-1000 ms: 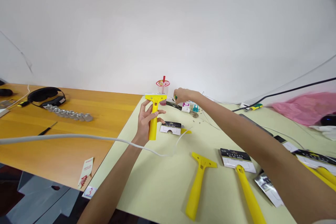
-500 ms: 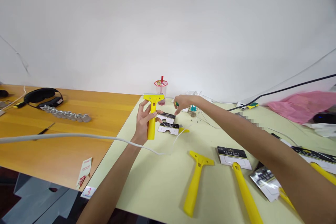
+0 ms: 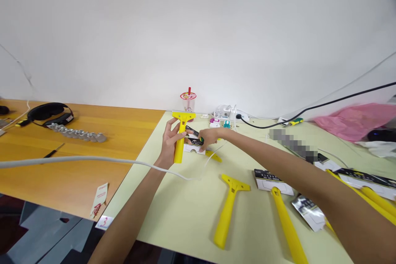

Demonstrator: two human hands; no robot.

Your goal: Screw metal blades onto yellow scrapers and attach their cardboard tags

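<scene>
My left hand (image 3: 168, 142) grips a yellow scraper (image 3: 180, 142) upright by its handle, the wide head with a pale blade edge at the top. My right hand (image 3: 209, 137) is closed around a small green-ended tool (image 3: 201, 140), mostly hidden by the fingers. Its fingertips reach down to the black-and-white header cards (image 3: 194, 148); whether they grip a card I cannot tell. Partly under the cards lies another yellow scraper (image 3: 215, 156). Nearer me, a yellow scraper handle (image 3: 228, 210) without a card rests on the table.
Carded yellow scrapers (image 3: 287, 227) lie at the right, beneath my forearm. Behind stand a lidded drink cup (image 3: 188, 101) and a power strip (image 3: 224, 111). A white cable (image 3: 102, 159) crosses in front. On the wooden table (image 3: 130, 119) is a black headset (image 3: 51, 113).
My right hand has moved down and slightly left, from beside the rear card onto the cards. My left hand still holds the scraper in nearly the same place.
</scene>
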